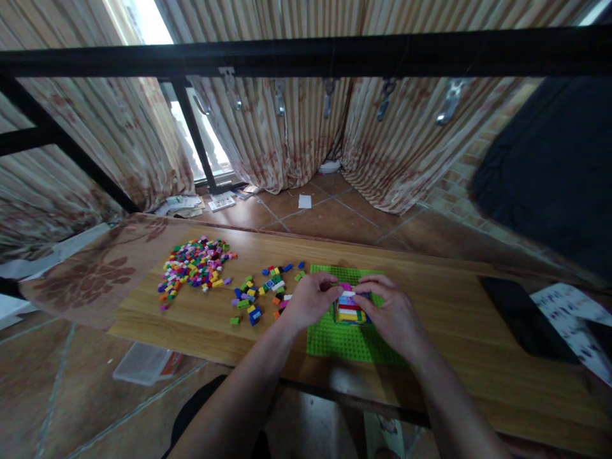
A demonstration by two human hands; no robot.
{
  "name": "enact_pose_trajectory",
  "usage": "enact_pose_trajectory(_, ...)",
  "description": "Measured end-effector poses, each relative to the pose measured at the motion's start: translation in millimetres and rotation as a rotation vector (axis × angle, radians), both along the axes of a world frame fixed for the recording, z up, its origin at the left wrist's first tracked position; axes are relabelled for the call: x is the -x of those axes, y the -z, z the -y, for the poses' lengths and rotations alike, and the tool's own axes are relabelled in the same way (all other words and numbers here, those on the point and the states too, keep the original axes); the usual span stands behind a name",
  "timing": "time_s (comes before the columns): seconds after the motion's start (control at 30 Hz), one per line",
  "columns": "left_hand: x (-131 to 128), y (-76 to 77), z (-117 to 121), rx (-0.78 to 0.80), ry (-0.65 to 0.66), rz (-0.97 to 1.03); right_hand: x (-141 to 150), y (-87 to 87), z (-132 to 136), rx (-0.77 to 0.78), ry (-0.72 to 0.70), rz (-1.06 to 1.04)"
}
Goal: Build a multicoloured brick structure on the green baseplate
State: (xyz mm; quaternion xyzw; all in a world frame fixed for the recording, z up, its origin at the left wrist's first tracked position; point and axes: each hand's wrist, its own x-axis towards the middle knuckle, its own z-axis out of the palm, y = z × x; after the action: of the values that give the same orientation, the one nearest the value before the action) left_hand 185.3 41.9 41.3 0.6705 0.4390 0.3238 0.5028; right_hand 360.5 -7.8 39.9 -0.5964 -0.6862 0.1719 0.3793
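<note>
A green studded baseplate [329, 343] lies on the wooden table. On it stands a small stepped build of toy bricks [350, 313], with yellow, red, white and blue rows and some magenta at the back. My left hand [310, 299] reaches in from the left, thumb and fingers bent together at one end of a white brick [348, 294] on top of the build. At the brick's other end, my right hand [392, 312] has its fingers closed in a pinch. The fingers and palms cover part of the build's sides.
Left on the wooden table [454, 319] is a big heap of mixed bricks [191, 268]. Several loose bricks [246, 296] lie between heap and baseplate. A dark flat tablet-like thing [526, 315] and printed sheets [574, 312] are at the right. A black metal bar [306, 60] crosses ahead.
</note>
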Motion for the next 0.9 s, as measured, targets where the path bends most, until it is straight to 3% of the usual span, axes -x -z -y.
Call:
enact_pose_trajectory(0.43,-2.1,2.9,1.3,-0.008,-0.054,-0.048,1.6,-0.5,0.9,0.002,0.007,-0.008)
enact_pose_trajectory(0.67,9.3,-1.5,-4.9,-0.082,-0.080,-0.039,-2.3,-18.7,7.7,-0.003,-0.014,-0.026)
enact_pose_trajectory(0.8,42.2,-7.9,-23.6,-0.144,-0.264,-0.038,22.2,-33.3,19.6,0.013,-0.092,-0.075)
enact_pose_trajectory(0.9,73.8,-14.1,-33.7,-0.148,-0.461,-0.102,56.4,-30.6,30.1,0.116,-0.216,-0.020)
